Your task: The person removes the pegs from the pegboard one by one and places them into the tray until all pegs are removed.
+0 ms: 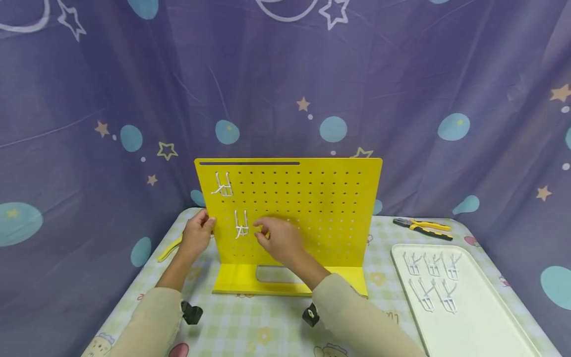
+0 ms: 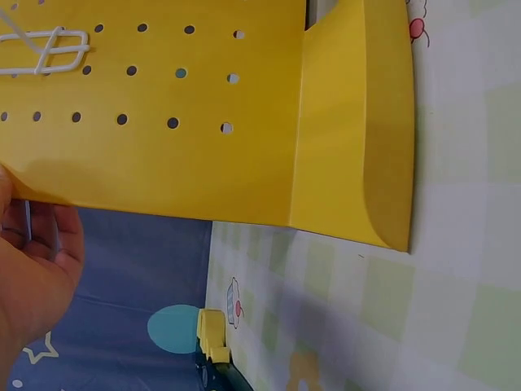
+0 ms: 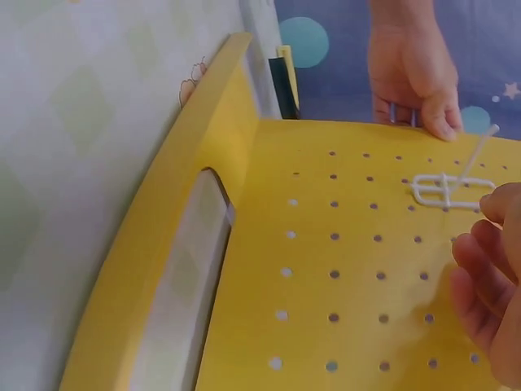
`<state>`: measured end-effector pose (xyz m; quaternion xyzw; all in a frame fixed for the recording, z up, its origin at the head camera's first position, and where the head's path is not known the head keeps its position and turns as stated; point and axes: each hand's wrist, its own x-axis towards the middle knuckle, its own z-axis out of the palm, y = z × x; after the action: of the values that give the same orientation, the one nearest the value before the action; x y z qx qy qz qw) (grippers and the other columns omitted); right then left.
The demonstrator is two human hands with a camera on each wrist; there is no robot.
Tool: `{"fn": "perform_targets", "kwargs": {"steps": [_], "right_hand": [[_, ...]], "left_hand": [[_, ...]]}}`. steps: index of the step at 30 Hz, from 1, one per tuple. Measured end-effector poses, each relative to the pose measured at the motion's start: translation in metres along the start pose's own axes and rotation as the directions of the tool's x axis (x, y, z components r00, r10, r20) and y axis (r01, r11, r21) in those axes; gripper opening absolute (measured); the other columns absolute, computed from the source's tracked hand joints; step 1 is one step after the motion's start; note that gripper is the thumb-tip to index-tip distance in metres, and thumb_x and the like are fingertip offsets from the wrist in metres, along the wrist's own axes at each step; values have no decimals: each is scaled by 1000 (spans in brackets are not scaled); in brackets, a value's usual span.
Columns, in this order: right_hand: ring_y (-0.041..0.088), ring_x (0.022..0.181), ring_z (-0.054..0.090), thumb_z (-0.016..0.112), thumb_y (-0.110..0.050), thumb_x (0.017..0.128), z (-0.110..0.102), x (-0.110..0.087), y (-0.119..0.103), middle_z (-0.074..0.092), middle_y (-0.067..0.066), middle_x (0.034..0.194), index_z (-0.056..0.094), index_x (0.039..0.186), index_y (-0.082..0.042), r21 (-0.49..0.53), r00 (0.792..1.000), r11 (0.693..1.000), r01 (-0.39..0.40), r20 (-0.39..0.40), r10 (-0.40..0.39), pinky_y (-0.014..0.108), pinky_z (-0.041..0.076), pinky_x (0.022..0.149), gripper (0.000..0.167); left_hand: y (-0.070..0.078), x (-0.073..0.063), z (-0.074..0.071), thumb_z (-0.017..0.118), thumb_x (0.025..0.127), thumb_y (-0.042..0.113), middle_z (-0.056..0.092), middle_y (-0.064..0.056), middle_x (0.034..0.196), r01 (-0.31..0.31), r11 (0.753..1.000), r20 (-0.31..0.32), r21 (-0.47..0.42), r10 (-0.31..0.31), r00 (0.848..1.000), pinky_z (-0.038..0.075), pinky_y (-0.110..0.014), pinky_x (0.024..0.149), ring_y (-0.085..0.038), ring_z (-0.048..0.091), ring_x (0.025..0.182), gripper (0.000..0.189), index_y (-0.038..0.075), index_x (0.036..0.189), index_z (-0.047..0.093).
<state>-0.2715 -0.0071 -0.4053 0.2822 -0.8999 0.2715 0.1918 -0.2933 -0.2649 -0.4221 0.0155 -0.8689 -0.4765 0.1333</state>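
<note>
A yellow pegboard (image 1: 285,238) stands upright on its own bent base. My left hand (image 1: 198,232) grips its left edge, thumb on the front face and fingers behind. One white wire hook (image 1: 224,184) hangs in the top left holes. A second white hook (image 1: 241,224) sits lower and a little to the right, its prong pointing out from the board. Just right of this lower hook is my right hand (image 1: 281,239), fingers loosely bent with a gap between thumb and forefinger and nothing between them. In the right wrist view its fingertips are right beside the hook's (image 3: 452,191) end.
On the right, a white tray (image 1: 482,322) bears several more white wire hooks (image 1: 433,265). Behind it lie yellow-and-black pliers (image 1: 424,228). Another yellow-handled tool (image 1: 169,249) lies left of the board, partly hidden by my left arm. A checked cloth (image 1: 232,327) covers the table.
</note>
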Motion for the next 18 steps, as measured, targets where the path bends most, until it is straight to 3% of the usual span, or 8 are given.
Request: {"fn": "perform_targets", "kwargs": {"steps": [8,12,18], "right_hand": [[0,63,60,71,-31,96,17,13,-13,76,-11,97,71,120,-26,-146,999,988,40,1,-41,11,30,42,24],[0,72,65,72,-32,96,22,17,-17,75,-12,97,72,117,-27,-177,998,983,54,-15,-58,10,34,47,21],[1,67,60,72,-30,96,29,21,-21,74,-12,93,76,104,-30,-179,997,983,47,-56,-58,12,37,50,9]], "left_hand": [[-1,0,1,47,109,19,62,-17,98,-11,1000,-1,-12,11,1000,53,-25,73,-18,58,81,23,4,120,60],[-1,-1,2,46,110,19,61,-17,98,-3,1000,5,-16,3,1000,53,-25,74,-18,58,81,23,4,120,60],[0,-1,1,47,109,18,64,-19,101,-17,1000,-2,-8,17,1000,54,-27,76,-16,59,82,24,3,121,60]]}}
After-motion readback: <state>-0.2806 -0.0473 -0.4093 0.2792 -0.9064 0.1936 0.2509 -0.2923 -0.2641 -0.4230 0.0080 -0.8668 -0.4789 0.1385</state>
